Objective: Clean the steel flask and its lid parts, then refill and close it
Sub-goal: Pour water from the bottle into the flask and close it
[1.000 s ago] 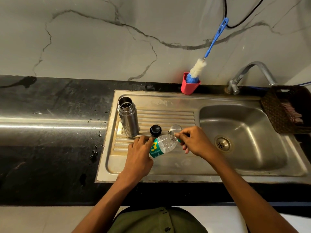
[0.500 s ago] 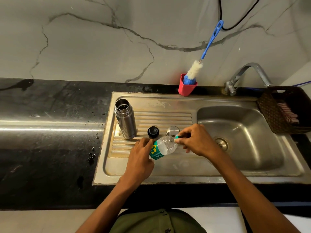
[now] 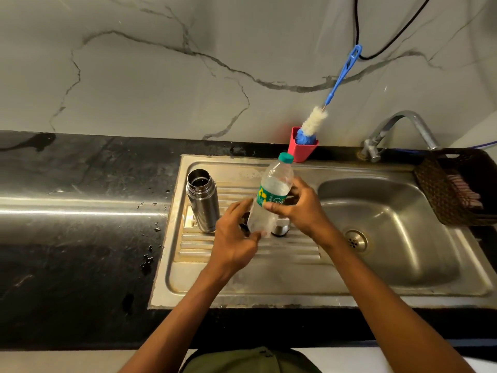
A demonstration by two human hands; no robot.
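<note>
Spanning most of the dark surface, the steel sink unit carries everything that matters on its ribbed drainboard, left of the basin. Upright at the drainboard's left end stands the steel flask, mouth open and facing up, its long axis vertical. To its right, held above the ribs, is the plastic water bottle, tilted only a little off upright with its teal cap on and pointing up and away from the person. The right hand grips the bottle round its green label, fingers and thumb curled about it; the left hand sits at the bottle's base with fingers spread and relaxed, touching or nearly touching it (contact is hard to judge). The left hand is the nearer to the flask, which lies just left of it. Pouring, as I judge it, means uncapping first, then carrying the bottle's neck leftward over the flask's mouth. A steel lid part peeks out below the bottle, mostly hidden.
</note>
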